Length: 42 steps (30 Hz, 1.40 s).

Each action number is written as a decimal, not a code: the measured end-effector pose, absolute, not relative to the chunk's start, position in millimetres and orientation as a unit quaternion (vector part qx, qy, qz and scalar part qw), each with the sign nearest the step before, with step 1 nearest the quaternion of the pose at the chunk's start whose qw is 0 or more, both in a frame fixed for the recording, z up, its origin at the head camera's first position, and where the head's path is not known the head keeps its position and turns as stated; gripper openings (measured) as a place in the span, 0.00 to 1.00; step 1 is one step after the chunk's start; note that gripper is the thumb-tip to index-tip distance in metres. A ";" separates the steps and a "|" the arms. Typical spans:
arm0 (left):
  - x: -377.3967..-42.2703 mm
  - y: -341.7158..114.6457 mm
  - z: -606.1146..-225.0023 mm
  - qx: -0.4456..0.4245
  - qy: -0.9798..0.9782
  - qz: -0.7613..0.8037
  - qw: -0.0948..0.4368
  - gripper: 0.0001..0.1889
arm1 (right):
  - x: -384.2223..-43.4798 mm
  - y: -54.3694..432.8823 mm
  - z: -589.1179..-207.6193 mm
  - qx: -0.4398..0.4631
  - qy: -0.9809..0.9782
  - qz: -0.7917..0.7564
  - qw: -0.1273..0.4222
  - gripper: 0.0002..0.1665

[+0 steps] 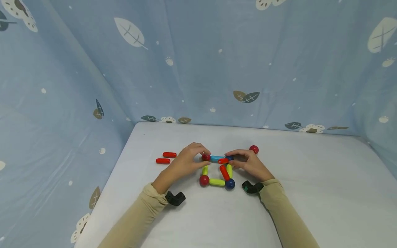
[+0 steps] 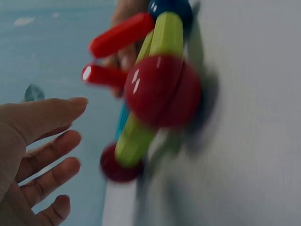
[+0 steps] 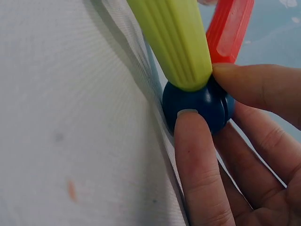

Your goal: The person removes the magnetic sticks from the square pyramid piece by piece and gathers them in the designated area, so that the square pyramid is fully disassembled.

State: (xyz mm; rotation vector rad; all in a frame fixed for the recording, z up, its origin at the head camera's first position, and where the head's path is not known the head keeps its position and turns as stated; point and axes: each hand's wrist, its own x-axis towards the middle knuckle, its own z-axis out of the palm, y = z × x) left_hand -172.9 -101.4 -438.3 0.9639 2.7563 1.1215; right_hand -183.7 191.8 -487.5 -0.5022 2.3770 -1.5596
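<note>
A square of toy rods and balls stands on the table. Its left corners are red balls (image 1: pixel 204 181), its right corners dark blue balls (image 1: pixel 230 184). Yellow-green rods (image 1: pixel 217 182) form three sides and a light blue rod (image 1: pixel 216 158) the back. From each blue ball a red rod (image 1: pixel 224 172) sticks up at a slant. My right hand (image 1: pixel 249 163) pinches the back blue ball (image 3: pixel 197 103), its thumb by the foot of the red rod (image 3: pixel 230 30). Around the back red ball (image 2: pixel 121 165) my left hand (image 1: pixel 184 160) hovers, loosely bent and apart from it.
Two loose red rods (image 1: pixel 169 155) lie left of my left hand. Behind the right hand is a loose red ball (image 1: pixel 254 149). A blue patterned curtain (image 1: pixel 198 69) hangs beyond the white table (image 1: pixel 325 179). Black wrist mounts (image 1: pixel 175 198) sit at both cuffs.
</note>
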 end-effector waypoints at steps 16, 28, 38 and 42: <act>-166.1 -64.3 -448.7 0.326 0.886 0.329 -0.019 0.12 | -182.9 191.3 -485.3 -0.204 0.813 -0.531 0.126 0.18; -166.1 -61.1 -445.4 0.313 0.887 0.339 -0.030 0.13 | -183.2 193.1 -482.5 -0.201 0.821 -0.520 0.121 0.18; -166.8 -62.8 -446.8 0.295 0.895 0.333 -0.023 0.11 | -183.4 192.0 -482.1 -0.198 0.820 -0.521 0.126 0.18; -165.1 -59.7 -448.3 0.284 0.897 0.339 -0.027 0.12 | -183.0 192.9 -482.4 -0.198 0.823 -0.517 0.124 0.18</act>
